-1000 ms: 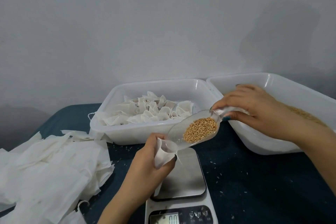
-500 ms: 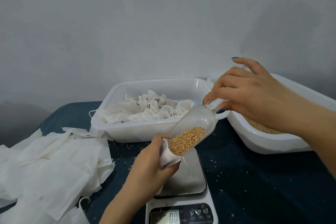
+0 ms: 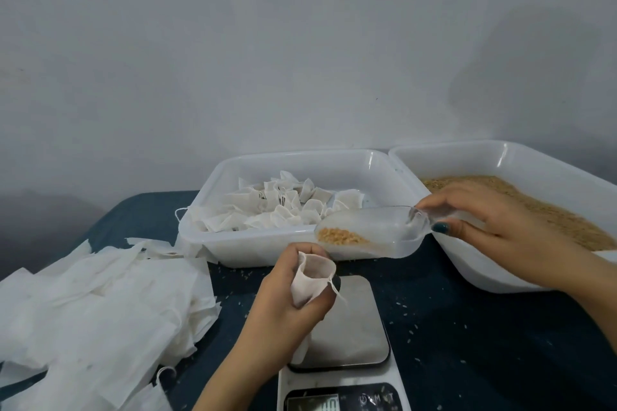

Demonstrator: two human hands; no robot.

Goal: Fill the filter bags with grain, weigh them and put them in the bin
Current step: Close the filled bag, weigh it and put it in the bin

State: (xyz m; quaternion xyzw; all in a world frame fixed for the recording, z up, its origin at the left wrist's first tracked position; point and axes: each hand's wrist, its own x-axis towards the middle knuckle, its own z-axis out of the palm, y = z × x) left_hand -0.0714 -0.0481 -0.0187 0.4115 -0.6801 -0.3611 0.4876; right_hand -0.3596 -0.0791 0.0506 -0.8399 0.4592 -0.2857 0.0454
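Observation:
My left hand (image 3: 283,304) grips a small white filter bag (image 3: 312,279) with its mouth held open, just above the scale (image 3: 344,330). My right hand (image 3: 490,227) holds the handle of a clear plastic scoop (image 3: 377,232), now nearly level above the bag. A little grain (image 3: 340,237) lies near the scoop's lip. To the right stands a white bin of grain (image 3: 547,210). Behind the scoop, another white bin (image 3: 267,243) holds several filled bags.
A heap of flat empty filter bags (image 3: 100,310) covers the left of the dark blue table. Loose grains are scattered on the cloth around the scale. The scale's display (image 3: 314,405) is at the bottom edge. A grey wall rises behind the bins.
The scoop was tipped steeply into the bag's mouth; it has now swung back nearly level, with far less grain in it. My right hand has dropped lower, toward the grain bin.

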